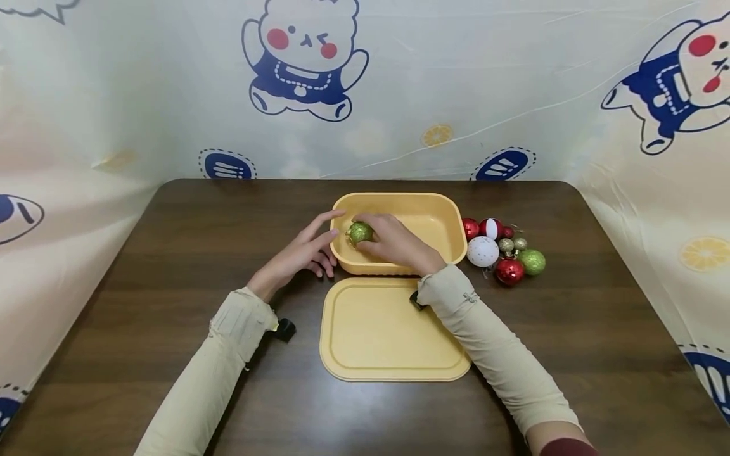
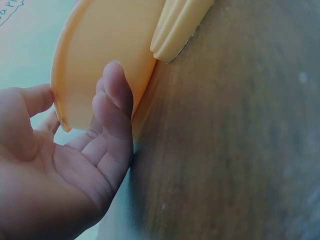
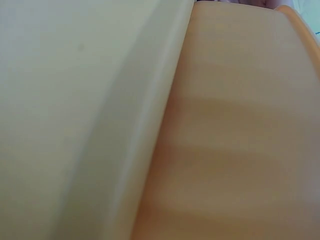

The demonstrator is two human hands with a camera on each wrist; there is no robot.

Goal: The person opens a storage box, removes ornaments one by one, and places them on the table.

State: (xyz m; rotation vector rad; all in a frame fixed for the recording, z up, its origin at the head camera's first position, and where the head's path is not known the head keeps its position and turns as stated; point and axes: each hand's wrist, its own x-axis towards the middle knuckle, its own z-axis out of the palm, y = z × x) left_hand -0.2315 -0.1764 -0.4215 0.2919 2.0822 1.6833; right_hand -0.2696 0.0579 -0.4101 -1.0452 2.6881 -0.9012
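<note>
My right hand [image 1: 399, 242] reaches into a yellow rectangular box [image 1: 436, 212] and pinches a glittery green Christmas ball [image 1: 360, 233] near its left end. At the box's left end, my left hand [image 1: 302, 253] touches the rim with thumb and index finger. In the left wrist view, the other fingers [image 2: 117, 112] of that hand lie loosely bent beside the outer wall. The right wrist view is filled by the pale yellow lid [image 3: 65, 100] and the box's side wall [image 3: 240, 125]; the right hand's hold is hidden there.
Just in front of the box, the yellow lid [image 1: 393, 332] lies flat on the dark wooden table [image 1: 228, 218]. Right of the box sits a cluster of ornaments, among them a speckled white ball [image 1: 483, 252], a red ball [image 1: 509, 272] and a green ball [image 1: 533, 261].
</note>
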